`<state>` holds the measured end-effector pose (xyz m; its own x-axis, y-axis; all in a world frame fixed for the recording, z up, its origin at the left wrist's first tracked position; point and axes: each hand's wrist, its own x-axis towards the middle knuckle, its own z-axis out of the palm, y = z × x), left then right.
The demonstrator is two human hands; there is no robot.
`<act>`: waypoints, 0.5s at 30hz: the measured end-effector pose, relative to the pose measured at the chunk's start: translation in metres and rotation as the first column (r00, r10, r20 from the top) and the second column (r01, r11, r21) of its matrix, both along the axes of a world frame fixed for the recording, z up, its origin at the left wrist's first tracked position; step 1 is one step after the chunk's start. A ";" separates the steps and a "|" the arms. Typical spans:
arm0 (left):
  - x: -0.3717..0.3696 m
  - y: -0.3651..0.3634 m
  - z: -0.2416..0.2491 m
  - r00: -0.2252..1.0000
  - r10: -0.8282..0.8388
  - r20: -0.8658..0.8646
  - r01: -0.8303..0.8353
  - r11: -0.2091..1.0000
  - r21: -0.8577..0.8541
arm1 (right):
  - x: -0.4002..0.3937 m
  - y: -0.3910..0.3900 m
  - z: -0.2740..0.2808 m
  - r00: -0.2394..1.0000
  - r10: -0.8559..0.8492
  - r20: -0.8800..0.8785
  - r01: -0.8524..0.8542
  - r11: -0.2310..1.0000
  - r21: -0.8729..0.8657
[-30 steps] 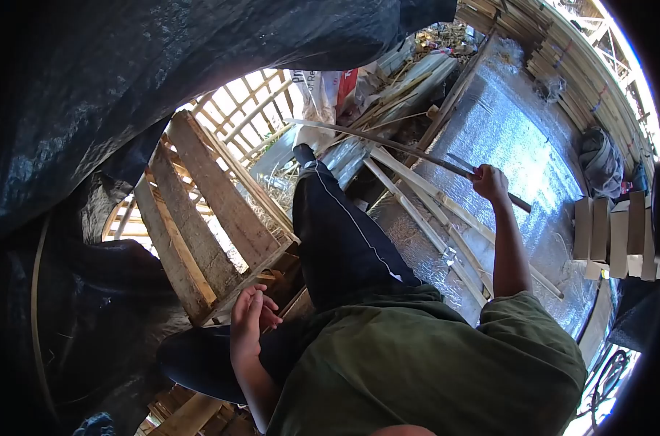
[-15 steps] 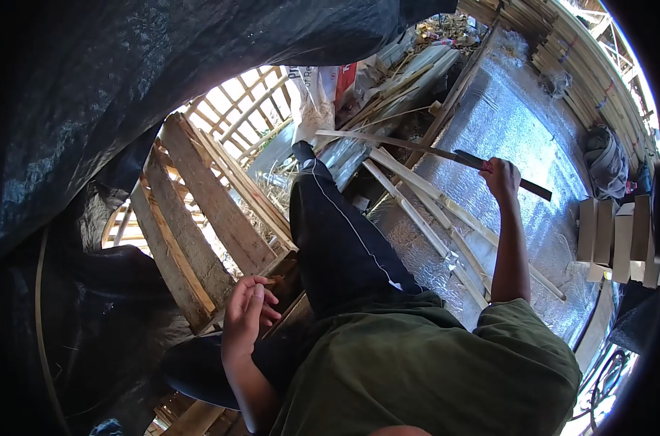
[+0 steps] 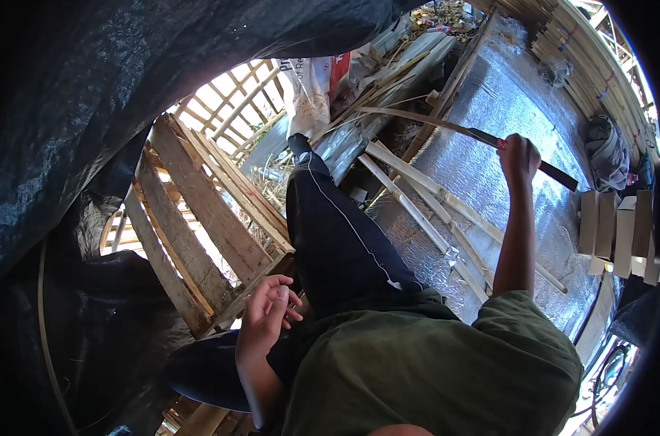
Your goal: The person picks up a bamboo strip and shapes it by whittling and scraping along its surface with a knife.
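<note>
A long, thin bamboo strip (image 3: 417, 120) is held up in the air above the silvery foil sheet (image 3: 504, 109), its free end reaching towards the white sacks (image 3: 312, 87) at the far side. The strip is gripped together with a dark-handled knife (image 3: 544, 169) by the right hand (image 3: 517, 154), which is clenched around both with the arm raised; the handle end of the knife is seen sticking out past the fist on the outer side. Whether the blade is set into the strip cannot be told.

The left hand (image 3: 266, 320) is kept well apart from the strip, low beside the person's thigh, with the fingers loosely curled and nothing held in it. It is placed just beside the lower corner of a wooden pallet (image 3: 199, 211), which is leant at a tilt against the dark tarpaulin (image 3: 90, 94).

Below the raised strip, several split bamboo lengths (image 3: 432, 211) are laid across the foil sheet, next to the outstretched leg in dark trousers (image 3: 337, 232). Pale wooden blocks (image 3: 617, 229) are stood in a row at the right edge, and bundled slats (image 3: 584, 51) are stacked along the curved wall behind.
</note>
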<state>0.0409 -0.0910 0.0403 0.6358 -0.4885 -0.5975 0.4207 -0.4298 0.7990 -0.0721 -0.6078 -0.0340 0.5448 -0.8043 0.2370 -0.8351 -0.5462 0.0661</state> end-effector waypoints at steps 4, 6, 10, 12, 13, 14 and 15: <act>-0.002 -0.002 -0.012 0.999 -0.045 -0.015 0.045 0.999 -0.004 | 0.024 -0.020 -0.069 0.999 -0.007 0.042 0.004 0.996 0.085; -0.003 -0.005 -0.012 0.997 -0.070 -0.013 0.070 0.998 -0.005 | 0.037 -0.020 -0.105 0.995 0.031 0.096 -0.047 0.985 0.166; -0.007 -0.007 -0.008 0.996 -0.087 -0.002 0.087 0.996 -0.005 | 0.063 -0.007 -0.130 0.991 0.070 0.116 -0.086 0.987 0.135; -0.009 -0.005 -0.007 0.996 -0.084 -0.002 0.084 0.996 0.005 | 0.076 -0.006 -0.131 0.981 0.120 0.154 -0.139 0.983 0.124; -0.009 -0.004 -0.007 0.997 -0.081 0.001 0.081 0.997 0.010 | 0.082 -0.006 -0.130 0.981 0.117 0.155 -0.137 0.983 0.125; -0.010 -0.002 -0.008 0.997 -0.083 0.000 0.083 0.996 0.010 | 0.086 -0.007 -0.130 0.978 0.146 0.149 -0.164 0.979 0.122; -0.010 0.000 -0.009 0.997 -0.074 -0.008 0.075 0.997 0.012 | 0.090 -0.007 -0.126 0.974 0.174 0.143 -0.192 0.974 0.118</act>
<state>0.0306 -0.0909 0.0316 0.5936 -0.5270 -0.6083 0.3929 -0.4698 0.7905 0.0176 -0.6144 -0.1604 0.6570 -0.7225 0.2154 -0.7168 -0.6871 -0.1187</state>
